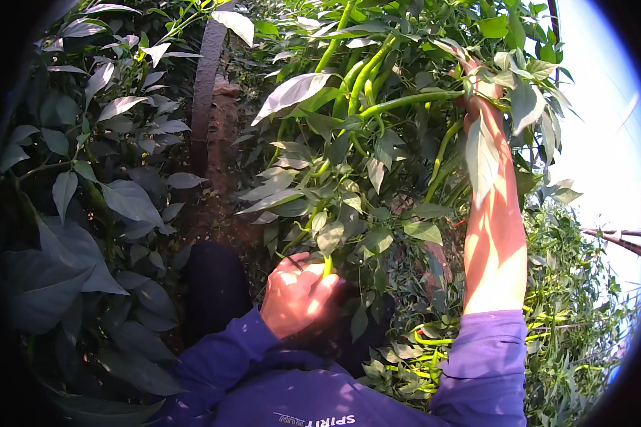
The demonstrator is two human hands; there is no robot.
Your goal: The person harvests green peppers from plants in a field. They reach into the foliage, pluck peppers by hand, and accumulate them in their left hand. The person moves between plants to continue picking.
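My left hand point(298, 291) is low in front of my body with its fingers curled. The yellow-green tip of a chili pepper point(327, 266) sticks up from between those fingers; the rest of it is hidden. To the upper right, my right hand point(475, 80) reaches into the pepper plant, its fingers mostly covered by leaves. A long green chili pepper point(411, 101) runs sideways and ends against that hand; whether it is gripped is hidden. Several more long green peppers point(366, 77) hang from the plant point(374, 235) to the left of the right hand.
Dark, shaded pepper plants point(107, 203) crowd the left side. A grey curved strip point(207, 91) lies along the reddish soil point(223, 139) between rows. Below my right forearm, loose green peppers point(424, 368) lie among leaves. More plants point(571, 309) stand at the right, beneath bright sky.
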